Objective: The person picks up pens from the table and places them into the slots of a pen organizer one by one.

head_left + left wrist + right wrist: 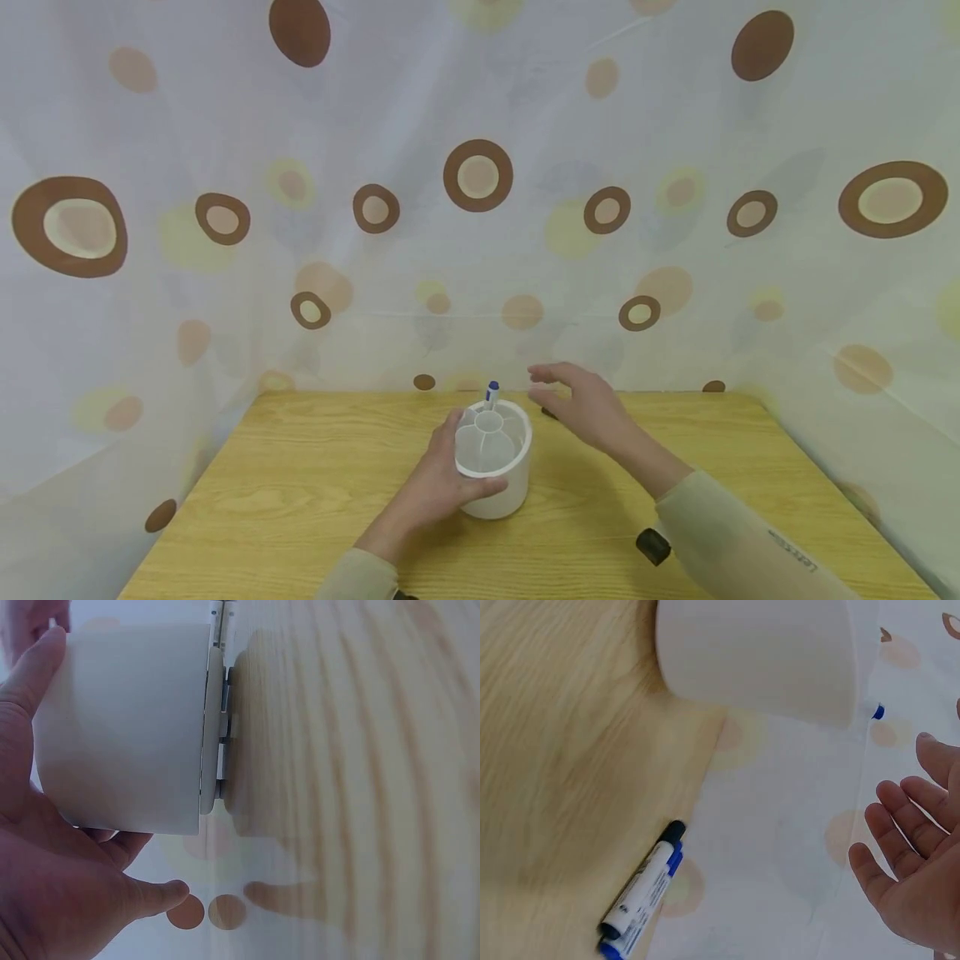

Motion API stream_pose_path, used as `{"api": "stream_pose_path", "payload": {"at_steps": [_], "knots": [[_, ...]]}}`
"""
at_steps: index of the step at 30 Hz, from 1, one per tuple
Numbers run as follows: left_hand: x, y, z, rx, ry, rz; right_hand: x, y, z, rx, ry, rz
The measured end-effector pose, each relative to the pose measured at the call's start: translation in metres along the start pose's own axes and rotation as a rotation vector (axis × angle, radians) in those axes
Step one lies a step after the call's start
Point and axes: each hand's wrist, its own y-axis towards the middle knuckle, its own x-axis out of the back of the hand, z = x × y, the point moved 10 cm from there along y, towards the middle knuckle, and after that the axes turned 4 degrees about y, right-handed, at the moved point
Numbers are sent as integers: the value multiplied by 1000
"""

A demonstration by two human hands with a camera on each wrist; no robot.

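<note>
A white round pen holder (491, 496) with several compartments stands on the wooden table, and my left hand (431, 483) grips its left side, thumb across the front. In the left wrist view the holder's wall (127, 727) lies against that hand, above a thin base. A marker with a blue end (491, 395) stands upright in a rear compartment. My right hand (588, 407) hovers right of the holder, fingers spread and holding nothing. Below it, a black-capped marker (639, 889) and a blue-capped marker (649, 907) lie side by side on the table.
The wooden table (300, 492) reaches back to a spotted white curtain (480, 275) that also hangs along both sides. A black wrist device (652, 546) sits by the right sleeve.
</note>
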Motion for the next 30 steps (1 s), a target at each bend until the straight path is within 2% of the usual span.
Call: {"api": "stream_pose_path", "payload": {"at_steps": [6, 12, 19, 26, 30], "knots": [[2, -1, -2, 12, 26, -2, 9, -28, -44, -60, -28, 2], [0, -2, 0, 26, 25, 2, 13, -45, -73, -92, -95, 3], [0, -1, 0, 30, 15, 7, 15, -58, -103, -138, -165, 16], [-1, -1, 1, 36, 17, 9, 21, -66, -136, -250, -163, 23], [-2, -1, 0, 29, 19, 11, 25, -69, -152, -281, -177, 9]]}}
